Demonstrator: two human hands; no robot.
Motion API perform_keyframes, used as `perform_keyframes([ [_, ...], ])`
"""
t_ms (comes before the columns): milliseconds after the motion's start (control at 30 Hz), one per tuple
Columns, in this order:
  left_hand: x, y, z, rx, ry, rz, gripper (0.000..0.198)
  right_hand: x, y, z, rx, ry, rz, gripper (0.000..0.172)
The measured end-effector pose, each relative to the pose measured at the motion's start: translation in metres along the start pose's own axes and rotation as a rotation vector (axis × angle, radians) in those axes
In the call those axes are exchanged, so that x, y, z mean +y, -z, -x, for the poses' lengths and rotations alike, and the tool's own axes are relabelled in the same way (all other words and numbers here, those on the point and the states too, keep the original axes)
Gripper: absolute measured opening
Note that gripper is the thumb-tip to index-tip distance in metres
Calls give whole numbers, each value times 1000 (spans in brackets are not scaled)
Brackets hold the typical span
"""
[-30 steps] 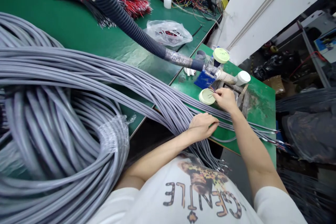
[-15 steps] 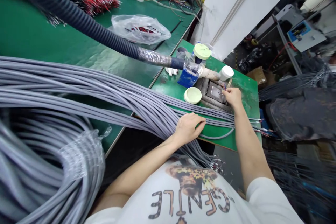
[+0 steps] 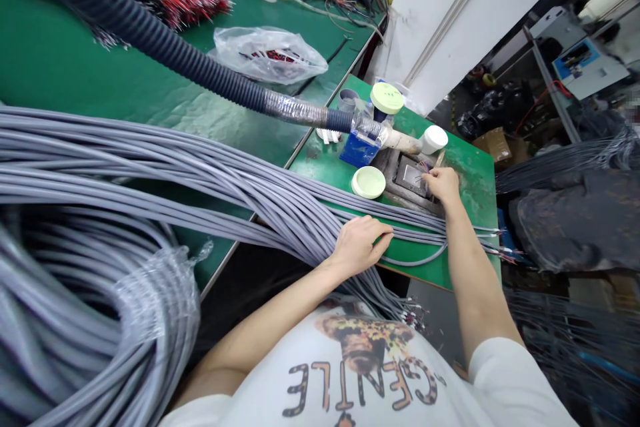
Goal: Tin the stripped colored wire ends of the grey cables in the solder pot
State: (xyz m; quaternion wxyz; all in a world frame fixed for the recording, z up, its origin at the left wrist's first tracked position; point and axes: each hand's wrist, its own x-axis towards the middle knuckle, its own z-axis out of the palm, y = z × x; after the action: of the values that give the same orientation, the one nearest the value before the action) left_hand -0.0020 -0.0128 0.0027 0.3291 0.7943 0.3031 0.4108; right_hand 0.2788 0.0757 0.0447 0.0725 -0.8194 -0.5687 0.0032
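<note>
My right hand [image 3: 443, 185] is closed in a pinch on the thin coloured wires [image 3: 425, 167] at a cable end. Their tips point over the shiny grey surface of a square solder pot [image 3: 413, 175]. My left hand [image 3: 361, 243] lies on the bundle of grey cables [image 3: 280, 203], its fingers curled over them. From beneath that hand one grey cable [image 3: 415, 261] loops right and passes behind my right forearm. Several other cables run past the pot to stripped ends [image 3: 505, 253] at the bench's right edge.
A ribbed black hose [image 3: 200, 73] ends in a nozzle beside the pot, propped by a blue box [image 3: 359, 149]. Close by are a pale green dish [image 3: 369, 182], a lidded jar [image 3: 387, 99] and a white cup [image 3: 434, 139]. A cable coil [image 3: 155, 300] sits at the left.
Both hands keep nearly the same places. The wires at my right fingertips have shifted slightly over the pot, and the whole view has moved a little.
</note>
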Motion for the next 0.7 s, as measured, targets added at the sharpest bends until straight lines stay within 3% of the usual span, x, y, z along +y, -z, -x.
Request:
perform_keyframes([
  [133,1,0,-1,-6,2,-22,20,-19,25,13,7,155,-176,36],
  [267,1,0,0,-14,0,-17,20,-60,38,25,-82,338,-329,36],
  [467,-1,-1,0,-26,2,-27,21,-113,17,32,-168,418,-226,33],
  [700,-1,-2,0,-10,-14,-53,22,-130,-3,33,-187,409,-46,24],
])
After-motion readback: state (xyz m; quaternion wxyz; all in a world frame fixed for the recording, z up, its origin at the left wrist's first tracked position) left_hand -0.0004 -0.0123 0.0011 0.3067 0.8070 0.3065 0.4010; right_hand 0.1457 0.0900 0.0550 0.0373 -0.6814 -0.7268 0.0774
